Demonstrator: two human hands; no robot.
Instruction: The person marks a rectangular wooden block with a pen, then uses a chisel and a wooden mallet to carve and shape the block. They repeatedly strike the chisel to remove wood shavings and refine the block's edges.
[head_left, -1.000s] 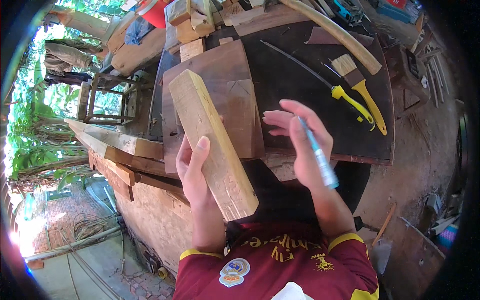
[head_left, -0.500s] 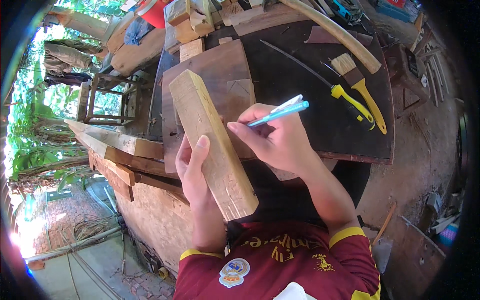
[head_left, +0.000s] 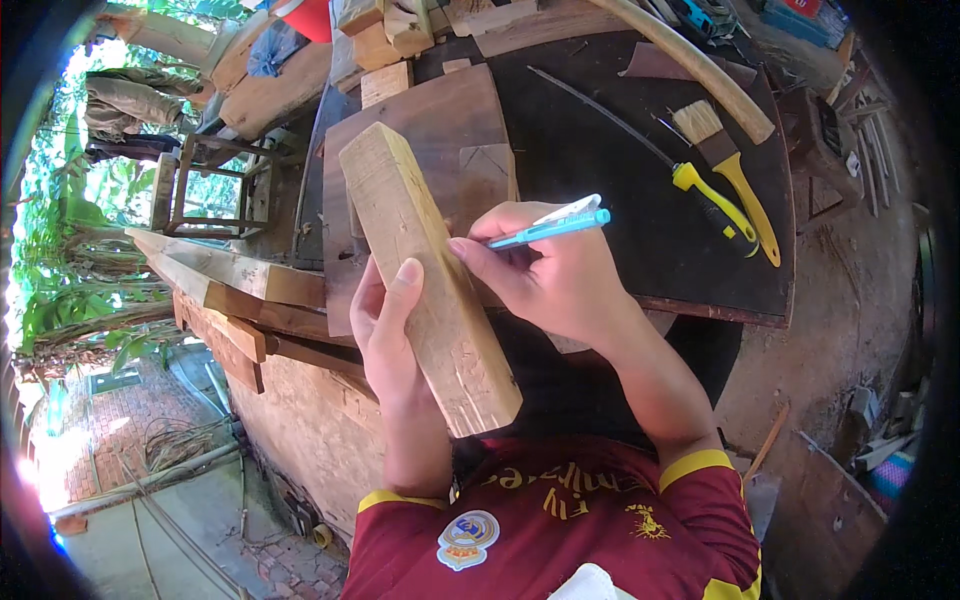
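Observation:
A thick, light wooden block [head_left: 425,270] is tilted in front of me, its far end over the table and its near end close to my shirt. My left hand [head_left: 390,315] grips it from the left side, thumb lying on the upper face. In my right hand [head_left: 545,275] is a light-blue pen [head_left: 552,229] with a white clip, pinched between thumb and fingers. Those fingertips are at the block's right edge; the pen's tip is hidden behind them. Beneath the block's far part lies a flat brown wooden board [head_left: 470,105].
On the dark table [head_left: 600,110] lie a yellow-handled paintbrush [head_left: 735,175], a thin saw with a yellow handle [head_left: 715,205] and a long curved wooden stick [head_left: 700,70]. Wood offcuts [head_left: 395,30] are piled at the back. Several beams [head_left: 250,285] jut out at left, near a wooden stool frame [head_left: 215,190].
My right hand has moved slightly left with the pen, bringing its fingertips from just beside the block to its right edge. The left hand keeps its grip.

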